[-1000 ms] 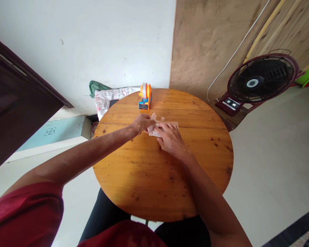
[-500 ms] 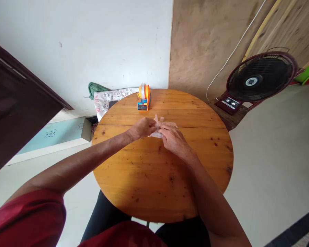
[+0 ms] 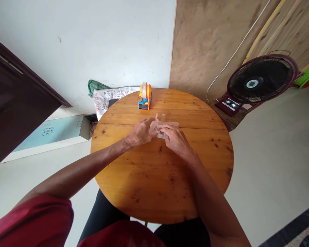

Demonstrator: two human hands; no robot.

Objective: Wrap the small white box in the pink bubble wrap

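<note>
Both my hands meet over the middle of a round wooden table (image 3: 149, 178). My left hand (image 3: 139, 133) and my right hand (image 3: 175, 139) pinch a small clear plastic bag (image 3: 159, 124) between their fingertips; strips of it stick up above my fingers. What is inside the bag is too small to make out. An orange and blue tape dispenser (image 3: 145, 96) with a roll of clear tape stands at the table's far edge, beyond my hands.
A dark red floor fan (image 3: 260, 79) stands at the right by a wooden board wall. A printed white sack (image 3: 110, 96) and a green bundle (image 3: 94, 85) lie behind the table by the white wall. A dark door (image 3: 12, 99) is at the left.
My hands have drawn slightly toward me with the bag, and the left hand has closed in next to the right. The tape dispenser has not moved.
</note>
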